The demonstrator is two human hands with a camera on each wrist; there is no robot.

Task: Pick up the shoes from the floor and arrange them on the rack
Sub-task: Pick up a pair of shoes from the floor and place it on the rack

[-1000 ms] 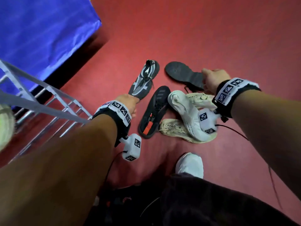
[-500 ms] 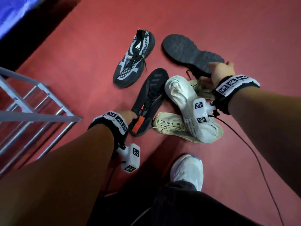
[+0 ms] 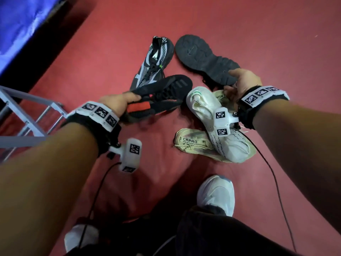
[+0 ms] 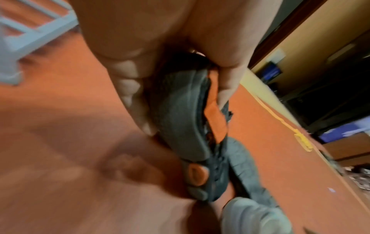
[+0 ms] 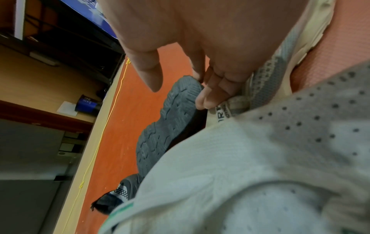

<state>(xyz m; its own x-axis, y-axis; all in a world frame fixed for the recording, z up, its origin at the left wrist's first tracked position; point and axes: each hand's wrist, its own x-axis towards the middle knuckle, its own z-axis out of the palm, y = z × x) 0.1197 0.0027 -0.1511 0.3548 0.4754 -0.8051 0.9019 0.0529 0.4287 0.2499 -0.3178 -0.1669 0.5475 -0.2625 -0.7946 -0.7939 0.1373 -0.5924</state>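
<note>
Several shoes lie in a heap on the red floor. My left hand (image 3: 129, 104) (image 4: 180, 98) grips the heel of a black shoe with an orange tab (image 3: 166, 89) (image 4: 180, 118), thumb on top, and holds it tilted off the floor. My right hand (image 3: 236, 80) (image 5: 180, 93) is at the heel of an overturned black shoe (image 3: 203, 58) (image 5: 170, 120), thumb over the sole and fingers curled under it. A black-and-white mesh shoe (image 3: 153, 65) (image 5: 120, 191) lies behind. A white shoe (image 3: 201, 106) (image 5: 240, 158) rests on two cream shoes (image 3: 193, 143). The grey metal rack (image 3: 27, 115) (image 4: 30, 31) stands at the left.
A blue padded block (image 3: 18, 24) fills the far left corner. My own white sneaker (image 3: 215, 193) stands just behind the heap. A black cable (image 3: 273, 172) trails from my right wrist. Dark furniture lines the wall (image 5: 60, 79) beyond the floor.
My left hand has taken hold of the black shoe with the orange tab and raised its heel. My right hand stays at the overturned shoe's heel.
</note>
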